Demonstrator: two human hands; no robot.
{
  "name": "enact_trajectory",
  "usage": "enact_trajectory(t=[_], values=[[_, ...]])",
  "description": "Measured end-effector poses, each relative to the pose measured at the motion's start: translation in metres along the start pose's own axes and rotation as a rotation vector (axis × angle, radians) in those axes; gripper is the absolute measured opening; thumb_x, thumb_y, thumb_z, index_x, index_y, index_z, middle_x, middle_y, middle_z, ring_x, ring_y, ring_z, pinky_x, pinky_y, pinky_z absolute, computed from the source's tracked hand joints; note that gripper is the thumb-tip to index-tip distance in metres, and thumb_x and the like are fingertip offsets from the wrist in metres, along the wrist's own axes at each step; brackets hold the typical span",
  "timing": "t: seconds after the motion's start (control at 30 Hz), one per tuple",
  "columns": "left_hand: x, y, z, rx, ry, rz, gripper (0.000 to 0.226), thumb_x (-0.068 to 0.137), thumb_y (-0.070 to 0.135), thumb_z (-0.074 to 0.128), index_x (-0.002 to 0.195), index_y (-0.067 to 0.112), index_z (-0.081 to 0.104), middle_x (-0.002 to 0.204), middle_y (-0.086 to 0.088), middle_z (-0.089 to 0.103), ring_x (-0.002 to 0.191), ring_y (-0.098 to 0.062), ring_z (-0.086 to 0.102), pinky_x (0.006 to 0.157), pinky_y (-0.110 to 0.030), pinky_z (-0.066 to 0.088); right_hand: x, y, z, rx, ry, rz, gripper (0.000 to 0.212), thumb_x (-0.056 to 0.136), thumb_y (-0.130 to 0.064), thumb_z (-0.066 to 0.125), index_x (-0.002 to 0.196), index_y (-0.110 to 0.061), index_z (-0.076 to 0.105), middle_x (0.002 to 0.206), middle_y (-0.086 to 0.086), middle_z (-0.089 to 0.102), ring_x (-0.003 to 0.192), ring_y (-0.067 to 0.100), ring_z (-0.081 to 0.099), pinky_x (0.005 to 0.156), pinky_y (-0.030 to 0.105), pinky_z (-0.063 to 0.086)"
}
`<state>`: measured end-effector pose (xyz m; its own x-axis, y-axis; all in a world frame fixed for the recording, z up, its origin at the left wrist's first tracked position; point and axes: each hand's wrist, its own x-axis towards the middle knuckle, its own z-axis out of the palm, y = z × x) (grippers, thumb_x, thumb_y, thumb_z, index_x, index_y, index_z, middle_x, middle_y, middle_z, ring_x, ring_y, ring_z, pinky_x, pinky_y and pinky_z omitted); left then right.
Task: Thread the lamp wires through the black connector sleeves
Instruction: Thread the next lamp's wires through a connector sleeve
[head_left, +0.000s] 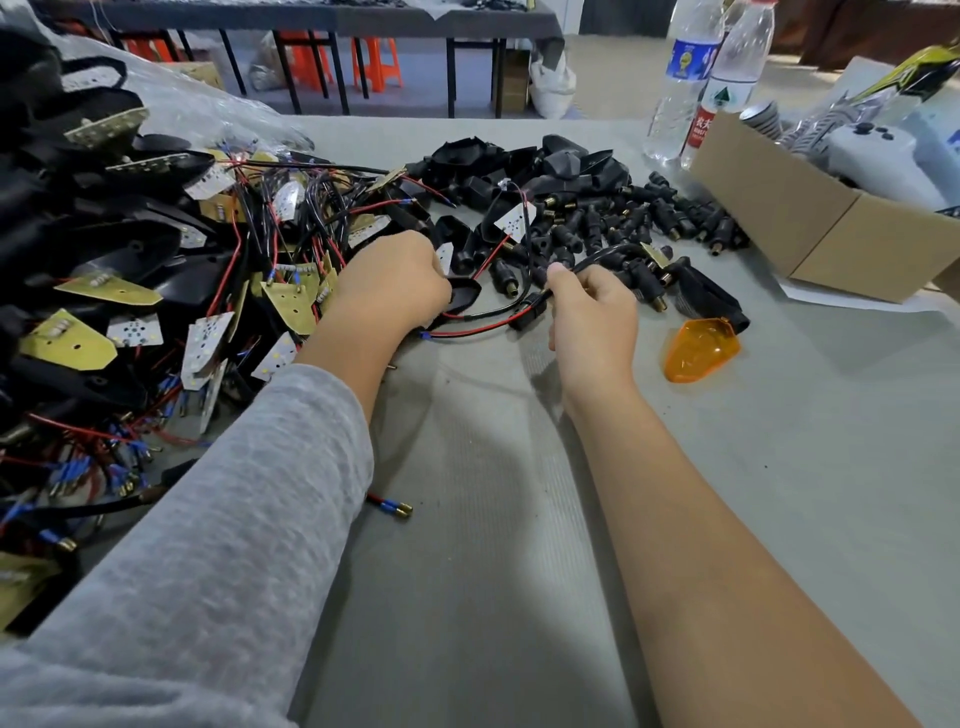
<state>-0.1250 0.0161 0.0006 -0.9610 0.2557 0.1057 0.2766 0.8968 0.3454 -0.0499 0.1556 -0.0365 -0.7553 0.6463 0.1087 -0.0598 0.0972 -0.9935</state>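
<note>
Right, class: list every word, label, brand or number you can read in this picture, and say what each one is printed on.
Red label on the nearer water bottle: Chinese characters, probably "农夫"; the rest is too blurred to read.
Green triangle logo on that bottle's white label: no readable words.
Blue label on the farther water bottle: a yellow emblem and white print, too blurred to read.
Cardboard box, circuit boards and orange lens: no readable text.

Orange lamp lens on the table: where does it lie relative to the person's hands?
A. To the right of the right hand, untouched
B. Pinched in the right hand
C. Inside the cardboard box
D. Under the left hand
A: the orange lamp lens lies alone on the grey table, to the right of the right hand, which pinches a black wire instead; the left hand is farther away.
</note>
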Motion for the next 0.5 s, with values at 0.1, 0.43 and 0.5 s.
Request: enact_trajectory(t=[0.1, 0.43, 0.5], values=[[-0.008, 0.004, 0.001, -0.091, 0.227, 0.021, 0.032, 0.093, 0.012, 0.045, 0.112, 0.023, 0.068, 0.106, -0.004, 0.069, 0.102, -0.030, 0.060, 0.078, -0.036, 0.046, 0.000, -0.001, 0.001, 0.093, 0.003, 0.026, 0.030, 0.097, -0.029, 0.049, 0.073, -0.016, 0.037, 0.064, 0.007, 0.044, 0.058, 0.020, 0.041, 0.055, 0.033, 0.036], [-0.019, 0.003, 0.006, -0.228, 0.250, 0.041, 0.031, 0.101, 0.025, 0.035, 0.125, 0.028, 0.053, 0.093, 0.003, 0.062, 0.089, -0.025, 0.056, 0.081, -0.040, 0.044, -0.008, -0.011, -0.001, 0.308, -0.236, 0.087, 0.015, 0.088, -0.002, 0.061, 0.082, -0.010, 0.050, 0.053, 0.001, 0.055, 0.042, 0.014, 0.053, 0.041, 0.019, 0.038], [-0.021, 0.003, 0.007, -0.263, 0.123, 0.016, 0.028, 0.094, 0.024, 0.043, 0.118, 0.027, 0.056, 0.092, 0.003, 0.061, 0.086, -0.024, 0.059, 0.071, -0.036, 0.043, -0.010, -0.011, 0.000, 0.382, -0.348, 0.133, 0.014, 0.092, -0.004, 0.057, 0.079, -0.010, 0.054, 0.052, 0.000, 0.057, 0.045, 0.014, 0.056, 0.043, 0.020, 0.041]])
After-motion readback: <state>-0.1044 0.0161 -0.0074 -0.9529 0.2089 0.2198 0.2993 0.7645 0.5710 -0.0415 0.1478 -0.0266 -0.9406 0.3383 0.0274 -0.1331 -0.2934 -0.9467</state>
